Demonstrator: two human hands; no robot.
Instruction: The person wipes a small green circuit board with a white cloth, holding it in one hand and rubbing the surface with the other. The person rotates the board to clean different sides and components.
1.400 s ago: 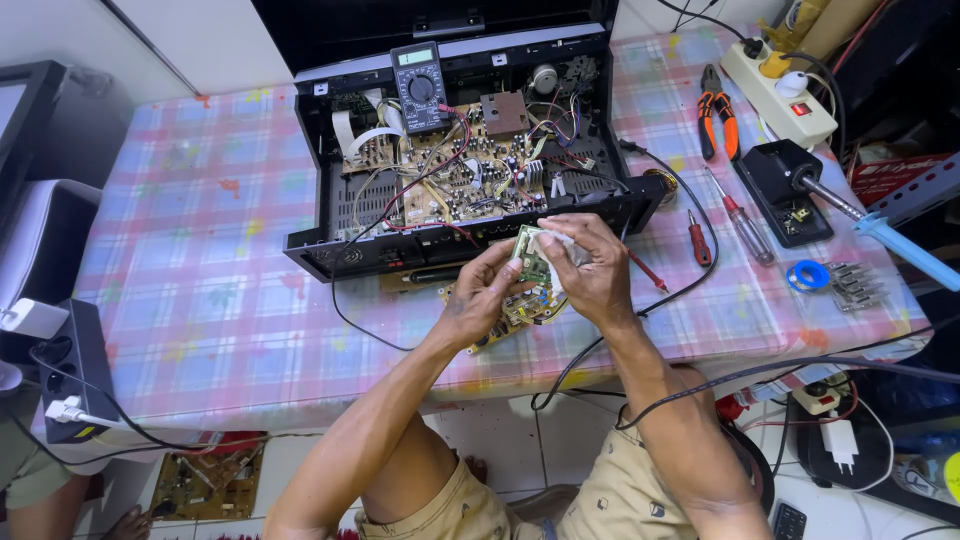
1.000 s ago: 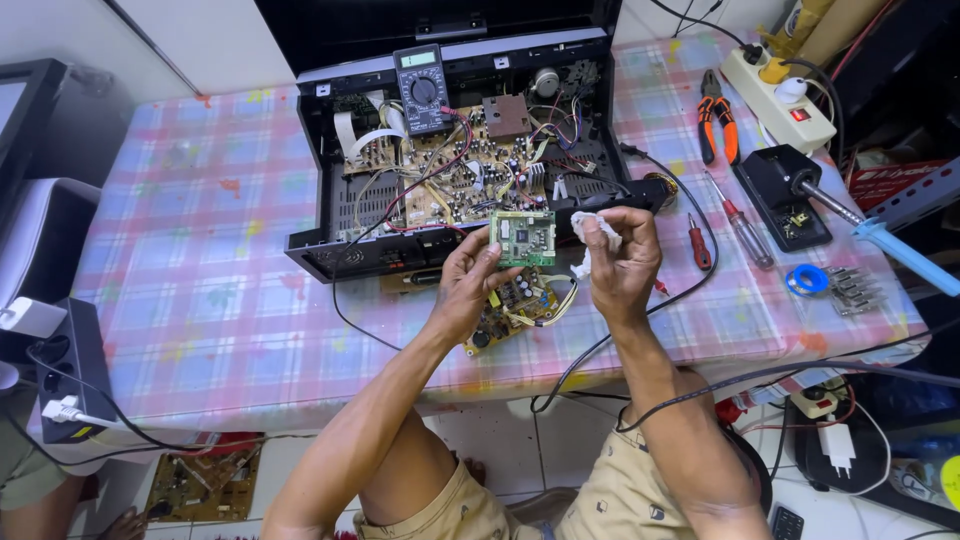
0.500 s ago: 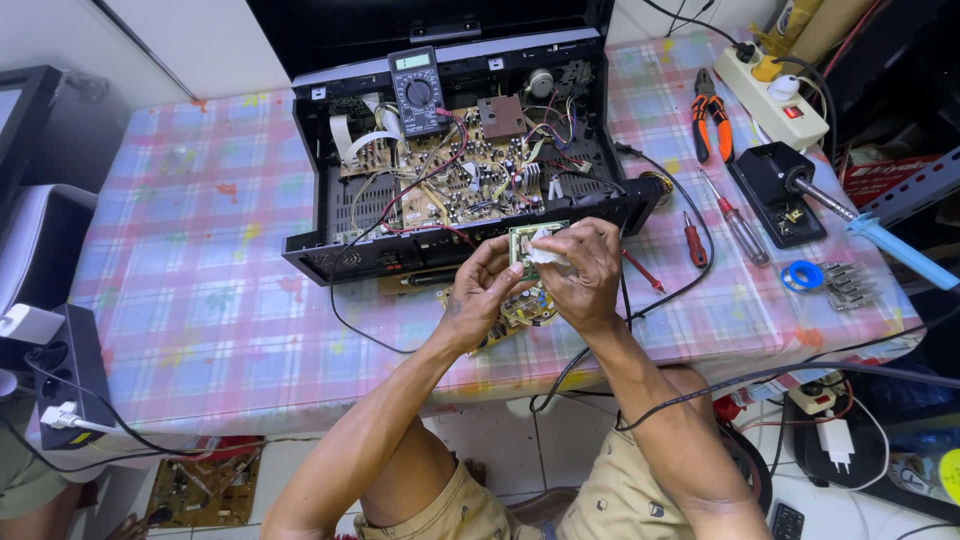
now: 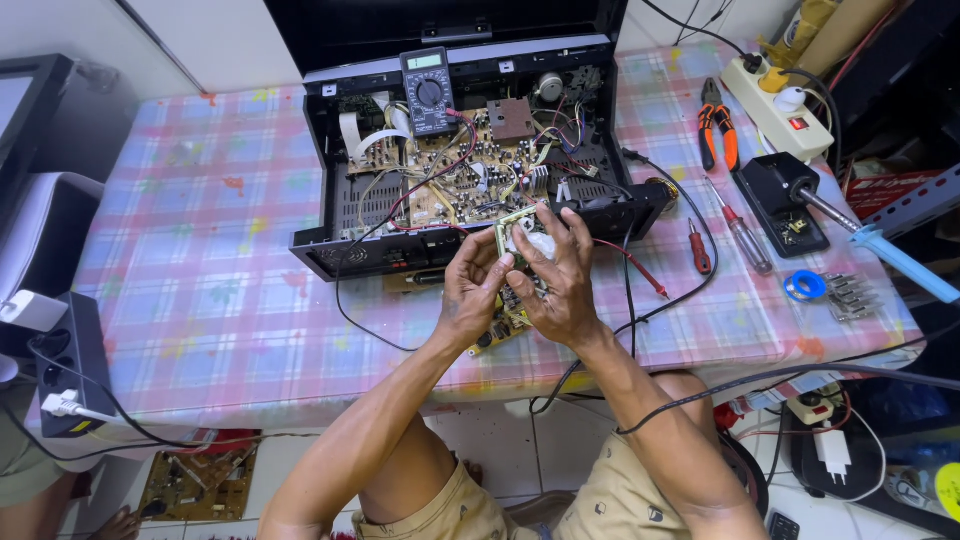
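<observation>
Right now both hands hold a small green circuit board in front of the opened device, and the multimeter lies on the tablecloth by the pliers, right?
Not quite. The multimeter sits on the opened device, not on the tablecloth by the pliers, as the head view shows. Both hands do hold the small green circuit board.

Small green circuit board point(image 4: 517, 222) mostly hidden behind right hand point(image 4: 556, 282); white object there unidentifiable.

The person has bare arms point(image 4: 400, 410), with no sleeves, and wears tan shorts point(image 4: 600, 505) with small dark dots.
</observation>
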